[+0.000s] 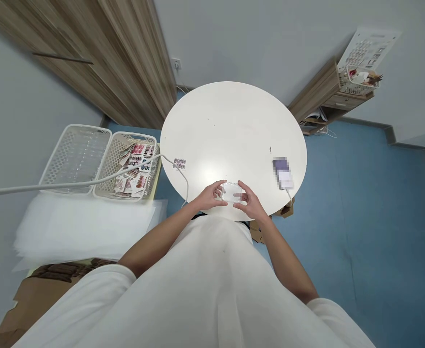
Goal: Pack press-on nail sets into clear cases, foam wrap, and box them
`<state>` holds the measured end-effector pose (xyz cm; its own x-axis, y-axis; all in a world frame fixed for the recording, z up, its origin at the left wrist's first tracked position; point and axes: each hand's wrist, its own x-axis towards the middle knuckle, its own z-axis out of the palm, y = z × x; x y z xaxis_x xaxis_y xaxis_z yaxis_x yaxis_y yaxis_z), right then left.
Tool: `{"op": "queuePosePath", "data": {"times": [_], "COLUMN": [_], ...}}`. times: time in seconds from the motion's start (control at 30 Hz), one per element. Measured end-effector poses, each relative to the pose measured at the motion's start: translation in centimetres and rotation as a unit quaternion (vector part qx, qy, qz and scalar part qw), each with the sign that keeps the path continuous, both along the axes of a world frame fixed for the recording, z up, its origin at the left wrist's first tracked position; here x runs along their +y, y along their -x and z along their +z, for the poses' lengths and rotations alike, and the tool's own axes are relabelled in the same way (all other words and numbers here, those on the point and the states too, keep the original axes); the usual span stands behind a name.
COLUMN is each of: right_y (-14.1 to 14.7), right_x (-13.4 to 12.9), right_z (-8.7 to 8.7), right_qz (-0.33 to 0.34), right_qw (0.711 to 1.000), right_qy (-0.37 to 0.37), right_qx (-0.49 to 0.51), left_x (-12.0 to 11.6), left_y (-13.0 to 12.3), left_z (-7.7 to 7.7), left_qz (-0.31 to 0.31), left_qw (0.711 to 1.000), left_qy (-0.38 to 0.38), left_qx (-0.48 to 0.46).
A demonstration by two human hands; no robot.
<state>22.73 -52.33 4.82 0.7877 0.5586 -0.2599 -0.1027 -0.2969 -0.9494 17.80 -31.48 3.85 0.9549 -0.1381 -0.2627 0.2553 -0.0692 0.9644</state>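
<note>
Between my two hands, above the near edge of the round white table (pixel 230 121), is a small clear plastic box (pixel 232 192). My left hand (pixel 213 195) grips its left side, thumb at the near edge and fingers at the far edge. On the right side, my right hand (pixel 249 200) holds it the same way. The box is see-through, and I cannot make out anything inside it. To the left on the table lies a small card of press-on nails (pixel 179 164), apart from both hands.
A blurred phone-like object (pixel 283 173) with a cable lies at the table's right. Left of the table stand a white basket (pixel 153 186) of nail cards and another basket (pixel 67 129) of clear plastic pieces. A white cable (pixel 71 185) crosses above them. Clear plastic sheets (pixel 82 227) lie nearer me.
</note>
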Motion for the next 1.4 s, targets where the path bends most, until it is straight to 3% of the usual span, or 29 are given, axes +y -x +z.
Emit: {"op": "queuePosePath", "data": {"times": [0.23, 0.4, 0.53, 0.7, 0.8, 0.93, 1.07, 1.23, 1.4], "right_y": [0.7, 1.2, 1.2, 0.4, 0.0, 0.0, 0.3, 0.4, -0.5], "right_x": [-0.1, -0.6, -0.4, 0.2, 0.6, 0.7, 0.5, 0.8, 1.9], "right_z": [-0.3, 0.0, 0.1, 0.7, 1.2, 1.3, 0.8, -0.2, -1.6], "right_qz": [-0.022, -0.038, -0.074, -0.083, -0.079, -0.077, -0.069, -0.141, -0.196], "right_qw": [0.994, 0.99, 0.991, 0.993, 0.992, 0.991, 0.995, 0.989, 0.976], "right_qy": [0.005, -0.014, -0.043, -0.08, -0.096, -0.096, -0.074, -0.023, 0.037], "right_qx": [-0.109, -0.136, -0.104, -0.01, -0.019, -0.044, -0.024, 0.022, 0.084], "left_x": [-0.4, -0.6, -1.0, -1.1, -0.5, 0.3, 0.1, -0.5, -0.8], "left_y": [0.0, 0.2, 0.5, 0.7, 0.6, 0.7, 1.3, 2.5, 3.0], "left_z": [-1.1, -1.2, -0.8, 0.0, 0.9, 1.4, 0.2, -2.0, -3.2], "left_qz": [-0.025, -0.044, -0.041, -0.011, 0.005, 0.034, 0.039, 0.056, 0.066], "left_qw": [0.995, 0.995, 0.996, 0.987, 0.979, 0.975, 0.972, 0.978, 0.982], "left_qy": [0.096, 0.087, 0.078, 0.157, 0.191, 0.181, 0.182, 0.151, 0.12], "left_qx": [0.02, 0.002, -0.002, 0.021, 0.069, 0.124, 0.143, 0.13, 0.131]}}
